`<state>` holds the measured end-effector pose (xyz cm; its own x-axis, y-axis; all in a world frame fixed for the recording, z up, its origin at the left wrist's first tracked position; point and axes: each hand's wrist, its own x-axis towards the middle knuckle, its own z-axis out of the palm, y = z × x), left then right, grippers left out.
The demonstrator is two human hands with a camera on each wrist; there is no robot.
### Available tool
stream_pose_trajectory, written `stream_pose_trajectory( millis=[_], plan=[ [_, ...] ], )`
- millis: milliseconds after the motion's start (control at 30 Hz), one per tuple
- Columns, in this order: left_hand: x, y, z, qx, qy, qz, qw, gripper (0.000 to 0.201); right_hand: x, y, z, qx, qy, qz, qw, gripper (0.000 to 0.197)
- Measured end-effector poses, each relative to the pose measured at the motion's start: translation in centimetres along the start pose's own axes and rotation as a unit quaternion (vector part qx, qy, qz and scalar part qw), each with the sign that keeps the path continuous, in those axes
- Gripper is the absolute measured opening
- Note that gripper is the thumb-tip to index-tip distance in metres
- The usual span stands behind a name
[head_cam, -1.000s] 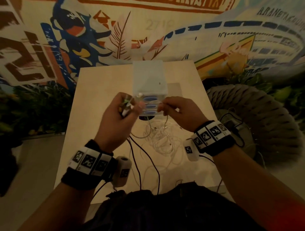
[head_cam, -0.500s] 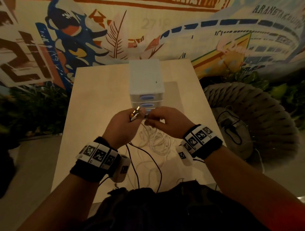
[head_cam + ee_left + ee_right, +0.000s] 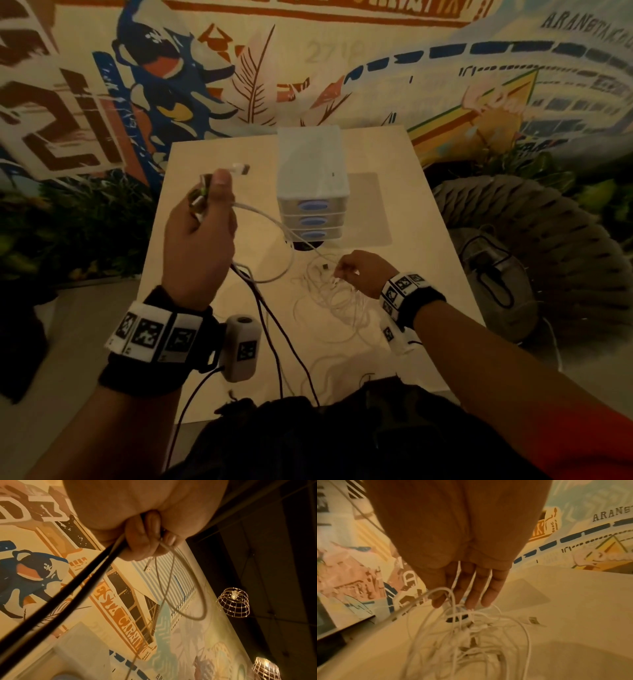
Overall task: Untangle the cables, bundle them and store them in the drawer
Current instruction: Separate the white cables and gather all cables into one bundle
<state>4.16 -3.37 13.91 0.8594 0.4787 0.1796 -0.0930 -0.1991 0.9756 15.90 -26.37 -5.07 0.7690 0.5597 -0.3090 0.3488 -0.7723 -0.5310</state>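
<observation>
My left hand [image 3: 209,195] is raised over the left of the table and grips several cable ends. A white cable [image 3: 274,222] with its plug [image 3: 239,168] sticks out past the thumb, and two black cables [image 3: 274,325] hang down to the table's near edge. In the left wrist view the fingers [image 3: 145,539] curl round the black cables [image 3: 68,588] and a white loop [image 3: 188,595]. My right hand [image 3: 346,270] is low, in front of the white three-drawer unit [image 3: 311,185], and holds strands of the white cable tangle [image 3: 335,298]. Strands run between its fingers [image 3: 484,588]. All three drawers are closed.
The light wooden table [image 3: 191,308] has a round hole [image 3: 306,245] just in front of the drawer unit. A large woven seat [image 3: 531,240] stands to the right and plants [image 3: 68,233] to the left. A painted mural wall rises behind the table.
The hands were together in front of the drawers. My left hand has since risen up and to the left with the cable ends, while my right hand dropped onto the white tangle.
</observation>
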Motion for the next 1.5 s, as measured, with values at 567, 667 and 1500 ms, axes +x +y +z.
stream_pose_trajectory(
  millis=[567,667,1500],
  plan=[
    [-0.3,-2.8,0.2,0.23,-0.098,0.02,0.968,0.058,-0.4,-5.7,-7.1,0.036,0.207,-0.133,0.969,0.023],
    [0.1,-3.2,1.6,0.253,-0.121,0.007,0.96,0.055,-0.6,-6.2,-6.6,0.004,0.178,-0.161,0.971,0.024],
    [1.8,-4.4,2.8,0.087,-0.041,-0.003,0.995,0.026,0.0,-0.6,1.9,-0.013,-0.043,-0.018,0.999,0.032]
  ],
)
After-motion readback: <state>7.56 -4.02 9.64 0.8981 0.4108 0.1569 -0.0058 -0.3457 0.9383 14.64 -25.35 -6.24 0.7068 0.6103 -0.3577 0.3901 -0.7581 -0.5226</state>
